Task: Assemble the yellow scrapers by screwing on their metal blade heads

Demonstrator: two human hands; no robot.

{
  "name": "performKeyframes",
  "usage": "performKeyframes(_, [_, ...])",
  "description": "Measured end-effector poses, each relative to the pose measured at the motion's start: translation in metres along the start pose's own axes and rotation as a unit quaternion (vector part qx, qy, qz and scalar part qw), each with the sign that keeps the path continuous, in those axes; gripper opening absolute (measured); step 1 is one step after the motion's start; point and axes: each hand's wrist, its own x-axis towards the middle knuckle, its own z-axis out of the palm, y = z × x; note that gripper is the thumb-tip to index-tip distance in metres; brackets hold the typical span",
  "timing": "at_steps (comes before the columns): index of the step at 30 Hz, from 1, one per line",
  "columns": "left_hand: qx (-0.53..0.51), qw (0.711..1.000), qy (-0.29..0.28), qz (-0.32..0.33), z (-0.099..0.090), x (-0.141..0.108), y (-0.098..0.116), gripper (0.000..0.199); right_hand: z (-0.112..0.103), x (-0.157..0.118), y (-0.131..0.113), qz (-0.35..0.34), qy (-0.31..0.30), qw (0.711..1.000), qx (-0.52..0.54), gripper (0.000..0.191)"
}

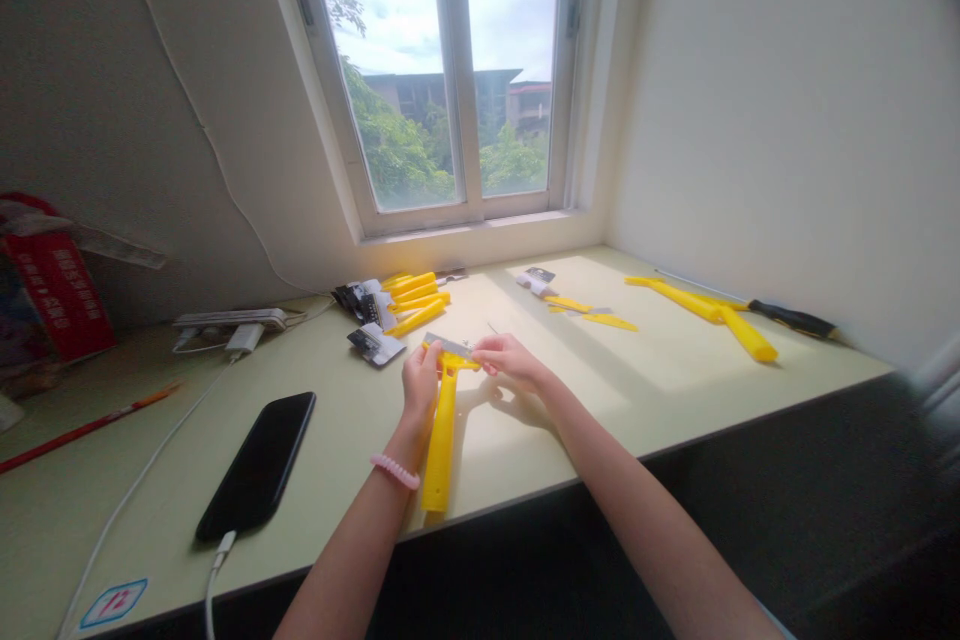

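Observation:
A yellow scraper [441,440] with a flat metal blade [448,344] across its head is held above the front of the table, its long handle pointing toward me. My left hand [420,380], with a pink beaded bracelet at the wrist, is closed on the left end of the head, thumb at the blade. At the other end of the head, my right hand [510,360] pinches with its fingertips. Whether a small part sits between those fingertips is too small to see.
Behind lie several yellow handles [416,295] and black-and-white packets [376,344]. To the right are yellow blade pieces [600,317], two yellow scraper handles [686,300] and a black-handled screwdriver [791,318]. A phone [259,465] on a cable and a power strip [231,318] lie left.

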Motion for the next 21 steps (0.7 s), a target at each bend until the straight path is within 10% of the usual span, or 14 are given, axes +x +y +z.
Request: performKeyframes(21, [0.107, 0.989, 0.105, 0.014, -0.0093, 0.0060, -0.0046, 0.019, -0.0002, -0.0045, -0.0058, 0.036, 0.007, 0.999, -0.036, 0.019])
